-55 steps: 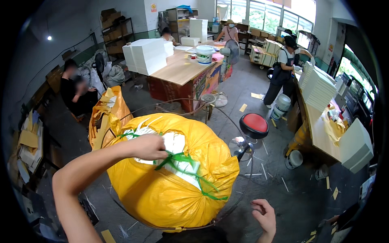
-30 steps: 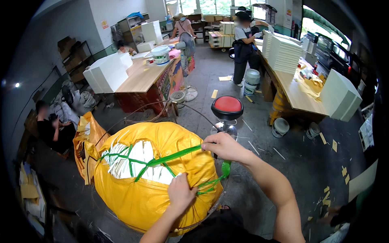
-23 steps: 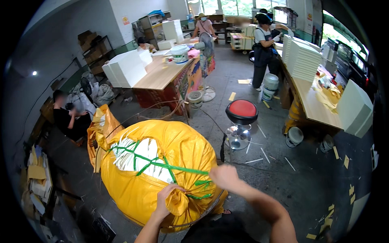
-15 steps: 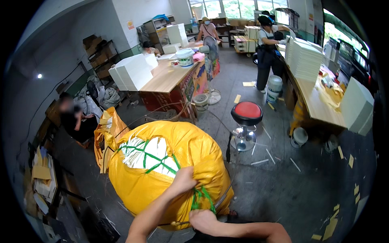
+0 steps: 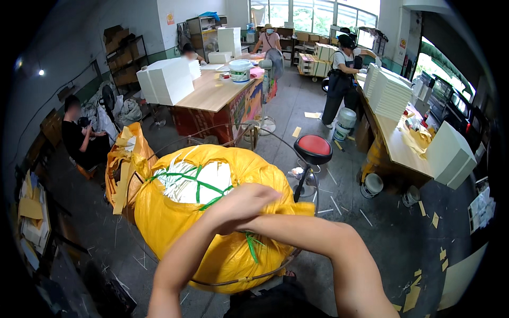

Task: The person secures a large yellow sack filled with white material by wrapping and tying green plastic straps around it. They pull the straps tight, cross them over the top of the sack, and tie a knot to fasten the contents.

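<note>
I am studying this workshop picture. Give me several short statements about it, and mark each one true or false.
1. The left hand partly hides the right hand, over the yellow sack. True.
2. The sack is fully closed. False: white strips show at its opening.
3. Green straps run across that opening. True.
4. The stool has a blue seat. False: its seat is red.
5. A white bucket stands on a wooden-topped table. True.
6. The stool is left of the sack. False: it is to the right.

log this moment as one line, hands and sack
left hand: over yellow sack | right hand: mostly hidden at left wrist, grip unclear | green strap: across white strips | red stool: beyond, right
</note>
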A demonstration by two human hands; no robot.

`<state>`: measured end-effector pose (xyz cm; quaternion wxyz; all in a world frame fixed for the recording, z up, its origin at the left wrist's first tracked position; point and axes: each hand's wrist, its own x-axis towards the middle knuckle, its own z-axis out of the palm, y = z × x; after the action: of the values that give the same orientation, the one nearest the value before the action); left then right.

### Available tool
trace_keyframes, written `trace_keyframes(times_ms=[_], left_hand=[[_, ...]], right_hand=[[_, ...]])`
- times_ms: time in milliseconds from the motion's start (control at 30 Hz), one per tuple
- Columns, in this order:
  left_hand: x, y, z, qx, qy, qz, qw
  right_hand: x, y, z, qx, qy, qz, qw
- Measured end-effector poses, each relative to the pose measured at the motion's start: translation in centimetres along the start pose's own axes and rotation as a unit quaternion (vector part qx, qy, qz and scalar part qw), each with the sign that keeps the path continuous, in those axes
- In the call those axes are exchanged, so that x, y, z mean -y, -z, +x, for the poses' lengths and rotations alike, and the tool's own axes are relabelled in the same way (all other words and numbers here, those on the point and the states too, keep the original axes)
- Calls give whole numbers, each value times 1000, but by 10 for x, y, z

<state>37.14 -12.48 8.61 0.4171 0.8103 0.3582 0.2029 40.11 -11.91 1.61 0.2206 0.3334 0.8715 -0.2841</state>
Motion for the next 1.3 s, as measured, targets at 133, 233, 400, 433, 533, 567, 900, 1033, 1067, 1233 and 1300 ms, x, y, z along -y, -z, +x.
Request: trace_keyframes(times_ms=[133,233,400,433,533,567,900,1033,1067,1233,1300], left_hand=[[35,-53,-110,-453,-141,106,874],[47,-113,-107,-322,-107,183,923],[75,-149,-48,-235,102,345,903],[77,-152,-39,-177,123,375,902],[79,-141,-42,-155,-19,279,948],[86,-133,-60,-175,-42,222,958],[122,-100,-15,-208,119,-36,970],[95,-92,44,16,132,211,968],[88,-90,50,65,144,252,955],[83,-60,33,170,71,133,974],[96,-26,-4,124,68,-124,982]], right_hand=[[28,12,39,35,34,-26,998],[19,2,54,29,30,18,999],[7,24,52,21,56,100,993],[-10,22,61,-13,64,117,991],[-128,22,42,-251,-24,217,943],[-141,25,0,-278,-72,264,921],[-88,-276,-190,-472,-211,178,837],[-1,-271,-124,-353,-40,22,935],[14,-259,-107,-399,54,81,912],[45,-135,-43,-322,123,146,927],[35,-97,-26,-285,127,171,935]])
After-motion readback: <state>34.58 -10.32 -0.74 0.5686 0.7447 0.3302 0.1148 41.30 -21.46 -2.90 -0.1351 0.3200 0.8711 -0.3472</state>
